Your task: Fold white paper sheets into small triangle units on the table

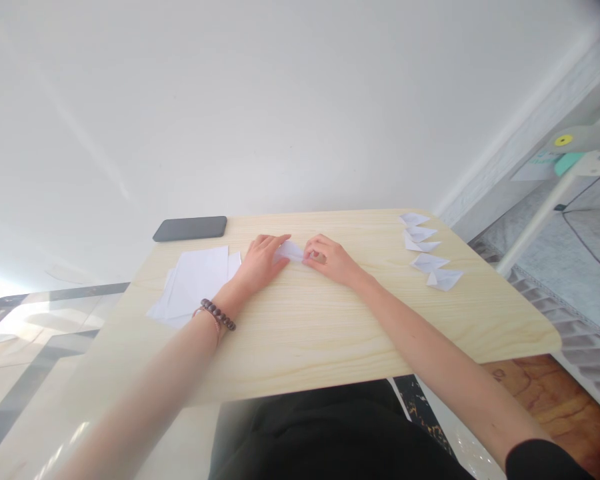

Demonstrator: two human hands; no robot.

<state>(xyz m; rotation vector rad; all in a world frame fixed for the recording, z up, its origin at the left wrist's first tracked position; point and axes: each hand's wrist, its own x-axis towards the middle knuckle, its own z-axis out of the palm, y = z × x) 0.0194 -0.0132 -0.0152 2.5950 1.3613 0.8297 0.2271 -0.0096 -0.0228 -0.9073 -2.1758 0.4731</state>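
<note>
A small piece of folded white paper (291, 251) lies on the table between my two hands. My left hand (264, 258) grips its left end, thumb at the near side and fingers at the far side. At the right end, my right hand (330, 257) pinches the paper between thumb and fingertips. Part of the paper is hidden under the fingers. A dark beaded bracelet circles my left wrist. Just left of that hand lie flat sheets of white paper (197, 283), loosely overlapped.
The light wood table (310, 333) stands against a white wall. A dark phone (190, 229) lies at its back left. Several folded white paper pieces (444, 279) form a column along the right side. Beyond the right edge is a pale pole (540, 217).
</note>
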